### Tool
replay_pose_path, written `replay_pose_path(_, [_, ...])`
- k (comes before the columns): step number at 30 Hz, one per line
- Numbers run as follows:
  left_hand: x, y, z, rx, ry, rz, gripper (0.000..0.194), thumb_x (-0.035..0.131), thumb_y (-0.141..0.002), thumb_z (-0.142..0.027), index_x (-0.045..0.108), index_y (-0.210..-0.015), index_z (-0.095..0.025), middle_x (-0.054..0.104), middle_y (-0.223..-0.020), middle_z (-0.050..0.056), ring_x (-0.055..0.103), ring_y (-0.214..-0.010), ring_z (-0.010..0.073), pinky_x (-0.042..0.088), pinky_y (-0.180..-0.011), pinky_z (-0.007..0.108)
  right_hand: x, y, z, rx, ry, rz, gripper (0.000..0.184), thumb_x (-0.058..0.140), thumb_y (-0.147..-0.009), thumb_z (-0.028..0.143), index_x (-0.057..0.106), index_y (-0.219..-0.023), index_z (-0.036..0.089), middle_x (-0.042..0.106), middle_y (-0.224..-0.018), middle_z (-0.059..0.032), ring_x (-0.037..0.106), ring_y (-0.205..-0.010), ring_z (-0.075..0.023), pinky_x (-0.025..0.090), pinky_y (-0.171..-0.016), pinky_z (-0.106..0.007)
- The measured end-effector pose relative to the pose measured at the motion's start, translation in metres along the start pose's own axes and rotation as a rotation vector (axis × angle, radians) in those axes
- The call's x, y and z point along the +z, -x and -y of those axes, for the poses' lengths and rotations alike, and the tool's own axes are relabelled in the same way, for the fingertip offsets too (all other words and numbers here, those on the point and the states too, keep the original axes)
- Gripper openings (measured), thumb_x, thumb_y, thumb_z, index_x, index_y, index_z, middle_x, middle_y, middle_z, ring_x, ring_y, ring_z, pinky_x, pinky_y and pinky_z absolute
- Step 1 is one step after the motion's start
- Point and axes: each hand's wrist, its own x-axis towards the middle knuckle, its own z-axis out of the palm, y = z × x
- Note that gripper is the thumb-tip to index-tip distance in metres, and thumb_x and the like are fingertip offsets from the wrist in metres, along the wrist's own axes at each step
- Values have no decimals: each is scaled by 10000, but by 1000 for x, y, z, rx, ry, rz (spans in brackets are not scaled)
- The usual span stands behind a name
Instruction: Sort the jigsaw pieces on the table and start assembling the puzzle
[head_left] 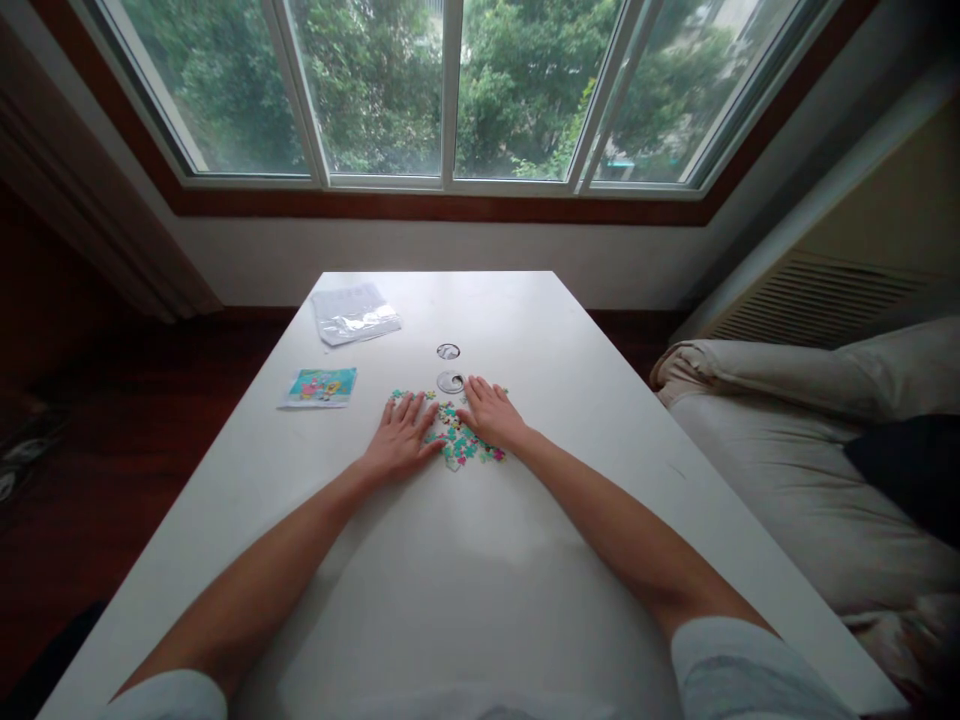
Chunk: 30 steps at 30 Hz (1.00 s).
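- White-framed glass window point(448, 90) is standing beyond the fingers, a smooth white table point(585, 640) lying beneath.
- Small multicoloured jigsaw pieces point(459, 445) are lying between the left hand point(403, 437) and right hand point(492, 414), both resting flat, fingers spread.
- Round silvery discs point(450, 382) are sitting near the right fingertips, a colourful rectangular card point(322, 386) left of the left ones.
- Tabletop is reaching rightward past the fingers to its edge.

Small pieces point(460, 444) are coloured mostly teal and pink; the card point(322, 387) is printed turquoise; the table point(480, 580) is finished white.
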Motion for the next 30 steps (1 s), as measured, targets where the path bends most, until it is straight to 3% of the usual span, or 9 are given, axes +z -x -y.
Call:
replay_pose_path(5, [-2,-3,1,-33,-3,-47,689,408,-968,-649,344,-1564,-309,263,-1665,89,197,-1543,338,94,-1243,596,-3,21,12,-83,-21,0,729,292,-1033,569,262,-1600,111,223,-1661,-171,175,-1558,-286,152,-1257,-507])
replay_pose_path(9, [-8,-8,3,-48,21,-129,568,401,-1003,-559,434,-1507,-298,382,-1607,90,297,-1504,317,142,-1241,579,-13,33,5,-190,-64,-56,665,284,-1052,524,259,-1606,156,229,-1668,-136,207,-1552,-254,186,-1257,-476])
replay_pose_path(12, [-18,-8,-2,-67,38,-173,488,394,-1022,-482,511,-1439,-257,459,-1546,110,379,-1449,309,200,-1231,573,-19,34,-12,-149,-59,-71,648,346,-1041,529,317,-1589,183,239,-1665,-139,210,-1550,-274,206,-1249,-486])
replay_pose_path(15, [-22,-2,-20,-28,39,-162,470,500,-977,-480,559,-1381,-249,470,-1530,117,383,-1437,331,215,-1223,591,-18,35,-24,-85,-39,-22,647,366,-1033,548,359,-1573,190,235,-1663,-157,208,-1548,-305,227,-1235,-519])
replay_pose_path(17, [-20,4,-37,58,33,-120,558,540,-949,-522,501,-1443,-268,400,-1585,108,316,-1482,326,174,-1242,582,-14,38,-25,-97,-24,-2,652,353,-1033,563,363,-1573,197,225,-1666,-156,185,-1553,-317,211,-1238,-534])
replay_pose_path(20, [-11,12,-57,108,7,-36,847,582,-870,-666,340,-1561,-239,255,-1659,125,189,-1537,348,117,-1250,589,-7,41,-21,-173,-33,2,637,325,-1041,558,355,-1578,216,233,-1667,-131,179,-1556,-301,197,-1249,-521])
replay_pose_path(21, [-8,13,-60,102,-7,-7,855,558,-879,-677,324,-1570,-231,224,-1671,126,164,-1546,347,101,-1252,586,-6,41,-19,-200,-45,6,634,324,-1042,554,342,-1584,224,234,-1668,-121,182,-1556,-293,199,-1251,-518])
replay_pose_path(25, [-4,13,-48,31,-63,32,772,430,-951,-660,310,-1580,-229,193,-1683,119,124,-1561,329,58,-1256,569,-8,40,-19,-242,-114,22,645,338,-1039,560,293,-1602,248,236,-1670,-101,198,-1554,-275,204,-1254,-518])
replay_pose_path(30, [-9,8,-26,51,-87,1,688,413,-978,-624,324,-1573,-292,206,-1683,87,138,-1560,315,82,-1253,572,-24,49,-24,-365,-153,50,786,485,-967,631,243,-1616,258,183,-1683,-107,139,-1565,-297,189,-1252,-534])
